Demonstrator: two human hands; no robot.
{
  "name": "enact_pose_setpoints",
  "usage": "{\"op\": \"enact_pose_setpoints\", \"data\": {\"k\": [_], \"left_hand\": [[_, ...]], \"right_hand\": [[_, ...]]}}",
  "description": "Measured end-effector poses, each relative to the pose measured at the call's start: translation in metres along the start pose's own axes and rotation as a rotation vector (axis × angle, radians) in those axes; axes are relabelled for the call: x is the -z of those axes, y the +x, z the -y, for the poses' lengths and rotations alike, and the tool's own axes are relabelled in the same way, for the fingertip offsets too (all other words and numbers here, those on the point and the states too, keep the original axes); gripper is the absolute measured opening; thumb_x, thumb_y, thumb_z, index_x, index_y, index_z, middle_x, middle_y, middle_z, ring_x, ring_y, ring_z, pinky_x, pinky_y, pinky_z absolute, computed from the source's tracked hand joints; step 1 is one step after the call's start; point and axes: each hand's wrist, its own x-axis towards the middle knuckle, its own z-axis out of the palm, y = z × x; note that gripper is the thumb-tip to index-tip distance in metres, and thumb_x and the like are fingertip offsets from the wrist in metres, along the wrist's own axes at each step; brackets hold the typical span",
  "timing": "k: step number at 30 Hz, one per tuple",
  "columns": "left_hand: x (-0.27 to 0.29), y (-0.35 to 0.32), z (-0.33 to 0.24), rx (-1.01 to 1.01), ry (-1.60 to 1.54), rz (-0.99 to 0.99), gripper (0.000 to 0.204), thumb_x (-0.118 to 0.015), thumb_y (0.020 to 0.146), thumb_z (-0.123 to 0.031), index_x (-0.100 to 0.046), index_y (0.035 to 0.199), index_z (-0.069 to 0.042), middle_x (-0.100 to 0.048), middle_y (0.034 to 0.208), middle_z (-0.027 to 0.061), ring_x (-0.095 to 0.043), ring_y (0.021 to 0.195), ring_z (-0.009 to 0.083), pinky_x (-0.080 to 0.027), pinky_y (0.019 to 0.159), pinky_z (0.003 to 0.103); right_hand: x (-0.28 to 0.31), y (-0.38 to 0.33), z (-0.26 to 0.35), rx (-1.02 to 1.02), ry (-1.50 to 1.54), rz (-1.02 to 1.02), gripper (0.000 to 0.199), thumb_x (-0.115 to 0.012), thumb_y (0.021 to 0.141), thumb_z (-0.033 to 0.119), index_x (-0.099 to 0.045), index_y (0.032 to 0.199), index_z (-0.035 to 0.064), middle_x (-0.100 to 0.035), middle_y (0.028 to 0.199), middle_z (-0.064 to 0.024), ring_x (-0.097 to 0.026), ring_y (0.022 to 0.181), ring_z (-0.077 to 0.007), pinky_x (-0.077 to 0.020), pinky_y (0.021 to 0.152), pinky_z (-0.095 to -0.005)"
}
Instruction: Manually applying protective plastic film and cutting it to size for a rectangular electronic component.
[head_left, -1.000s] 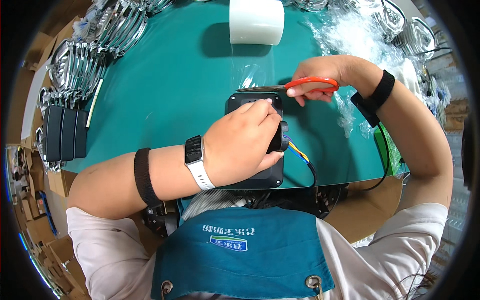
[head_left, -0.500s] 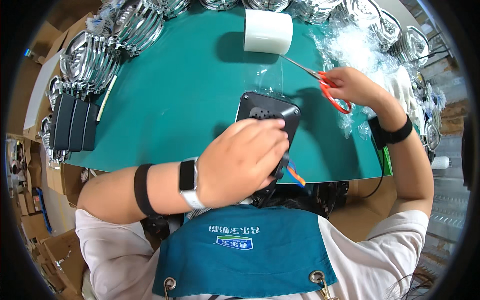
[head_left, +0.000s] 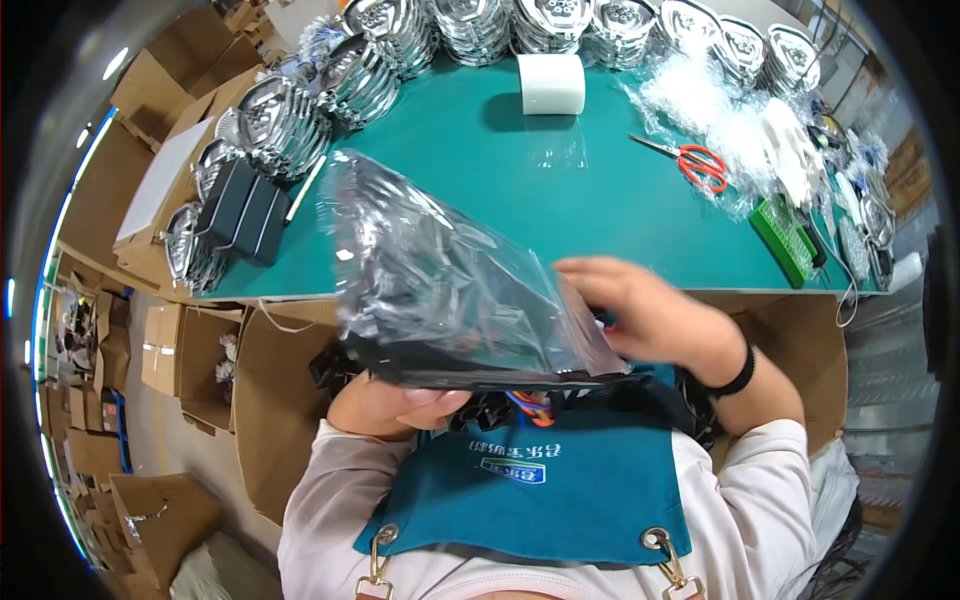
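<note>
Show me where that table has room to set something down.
The green tabletop is bare between the white roll and the silver stacks on the left, and between the red-handled scissors and right hand. Crowded: far edge, more stacks; right side, crumpled plastic.

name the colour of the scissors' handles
Red; the scissors' handles show in the head view.

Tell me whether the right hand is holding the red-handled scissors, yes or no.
No, the red-handled scissors lie on the green table, apart from the right hand, which is at the clear plastic film.
</note>
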Motion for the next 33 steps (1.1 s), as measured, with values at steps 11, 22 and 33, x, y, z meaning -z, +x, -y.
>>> {"op": "enact_pose_setpoints", "data": {"k": [11,22,33], "left_hand": [[-0.014,-0.026,-0.049,-0.263,0.430,-0.185,0.050,-0.070,0.072,-0.001,-0.057,0.121,-0.006,-0.055,0.128,0.0125,-0.057,0.118,0.0315,-0.048,0.097,0.043],[-0.006,-0.018,-0.038,0.696,-0.265,-0.344,0.032,-0.057,0.091,-0.021,-0.060,0.112,0.003,-0.059,0.114,0.0135,-0.059,0.102,0.0215,-0.044,0.090,0.032],[-0.005,0.010,-0.051,0.905,-0.096,0.044,0.021,-0.068,0.090,-0.018,-0.058,0.082,-0.002,-0.053,0.069,-0.0020,-0.046,0.063,0.0056,-0.038,0.057,0.023]], "right_hand": [[-0.088,-0.016,0.073,0.322,0.305,-0.102,0.060,-0.067,0.086,0.001,-0.042,0.141,0.0021,-0.055,0.126,-0.0084,-0.054,0.099,-0.0145,-0.0460,0.083,-0.0281],[-0.095,-0.034,0.045,-0.051,-0.496,-0.570,0.015,-0.059,0.093,0.005,-0.066,0.106,0.0032,-0.067,0.093,-0.0070,-0.063,0.084,-0.0168,-0.0510,0.076,-0.0330],[-0.088,-0.047,0.040,-0.281,-0.060,-0.517,0.013,-0.055,0.094,0.004,-0.067,0.099,0.0035,-0.067,0.087,-0.0064,-0.062,0.079,-0.0157,-0.0496,0.073,-0.0320]]}}
